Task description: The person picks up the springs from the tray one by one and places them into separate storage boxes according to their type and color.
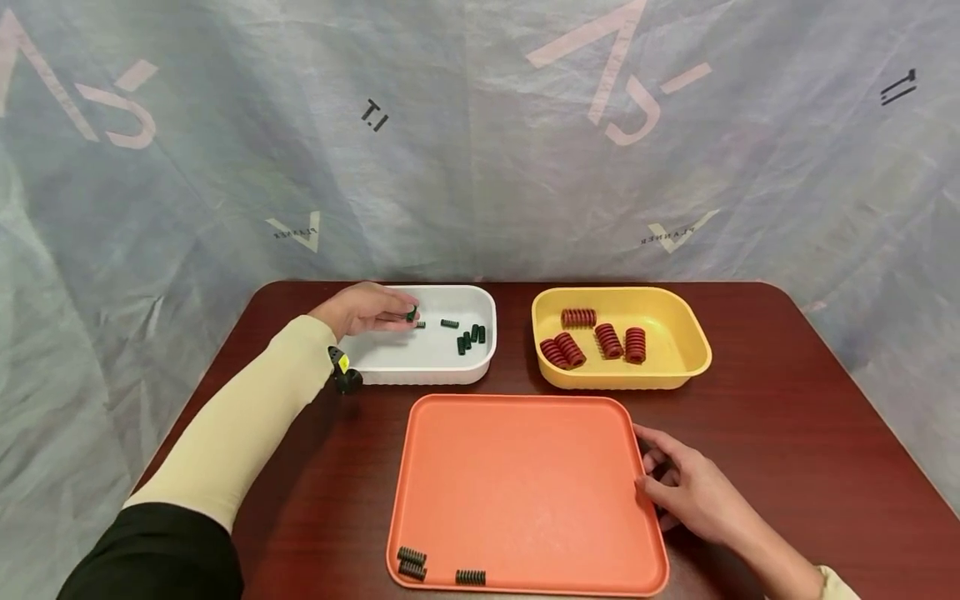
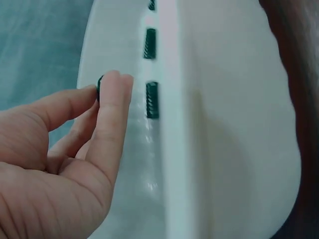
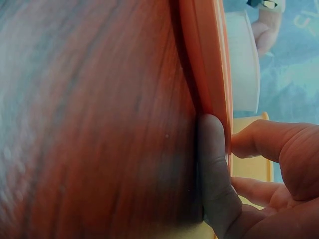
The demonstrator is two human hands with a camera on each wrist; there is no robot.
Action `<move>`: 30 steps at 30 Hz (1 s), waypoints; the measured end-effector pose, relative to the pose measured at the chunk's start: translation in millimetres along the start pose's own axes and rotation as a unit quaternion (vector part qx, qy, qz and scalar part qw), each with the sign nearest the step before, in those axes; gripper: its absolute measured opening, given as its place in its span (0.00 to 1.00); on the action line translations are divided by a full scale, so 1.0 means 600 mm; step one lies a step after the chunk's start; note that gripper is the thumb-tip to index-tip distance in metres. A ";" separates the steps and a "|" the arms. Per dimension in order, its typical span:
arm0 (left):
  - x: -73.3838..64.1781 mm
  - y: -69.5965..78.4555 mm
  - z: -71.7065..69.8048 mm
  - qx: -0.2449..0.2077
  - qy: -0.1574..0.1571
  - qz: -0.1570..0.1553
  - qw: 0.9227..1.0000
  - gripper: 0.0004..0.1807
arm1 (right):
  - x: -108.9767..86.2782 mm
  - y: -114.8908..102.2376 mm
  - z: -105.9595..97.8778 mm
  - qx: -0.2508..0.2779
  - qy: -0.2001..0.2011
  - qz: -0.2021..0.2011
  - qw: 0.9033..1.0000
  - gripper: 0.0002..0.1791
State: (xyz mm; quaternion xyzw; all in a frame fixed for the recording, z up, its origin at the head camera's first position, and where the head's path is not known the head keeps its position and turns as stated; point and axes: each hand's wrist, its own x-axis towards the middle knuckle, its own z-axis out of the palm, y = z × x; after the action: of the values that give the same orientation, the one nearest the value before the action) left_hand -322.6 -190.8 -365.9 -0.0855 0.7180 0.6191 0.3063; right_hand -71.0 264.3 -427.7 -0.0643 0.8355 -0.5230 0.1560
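Observation:
Over the white bin [image 1: 420, 377], my left hand [image 1: 375, 308] pinches a small dark green coil spring [image 1: 412, 313] between thumb and fingertips. In the left wrist view only the dark edge of that spring [image 2: 99, 87] shows; the fingers cover the rest. Several more green springs [image 1: 482, 334] lie on the bin's floor, some grouped at its right side. My right hand [image 1: 693, 492] grips the right rim of the orange tray [image 1: 525, 483], with fingers against its outer side in the right wrist view. Three dark springs [image 1: 471, 577] lie along the tray's near edge, two of them side by side at the left corner.
A yellow bin [image 1: 678, 333] stands right of the white one, behind the tray, with several larger red springs [image 1: 609, 341] in it. All of it rests on a dark red-brown wooden table [image 1: 780, 417]. A grey printed curtain [image 1: 480, 167] hangs behind.

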 end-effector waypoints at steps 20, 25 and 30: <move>0.020 -0.005 -0.013 0.028 0.027 -0.024 0.999 0.25 | 0.000 -0.001 0.000 -0.003 0.005 0.006 1.000 0.38; 0.022 -0.010 -0.013 0.029 0.031 -0.021 0.999 0.24 | 0.001 -0.001 0.000 -0.008 0.008 0.008 1.000 0.38; 0.023 -0.014 -0.018 0.026 0.025 -0.015 0.999 0.24 | 0.002 -0.001 0.000 -0.009 0.009 0.005 1.000 0.38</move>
State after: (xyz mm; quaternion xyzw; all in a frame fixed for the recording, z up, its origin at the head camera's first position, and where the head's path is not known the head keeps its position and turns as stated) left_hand -332.9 -199.3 -379.9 -0.1041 0.7400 0.5932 0.2995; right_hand -72.2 263.5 -427.4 -0.0567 0.8416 -0.5154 0.1510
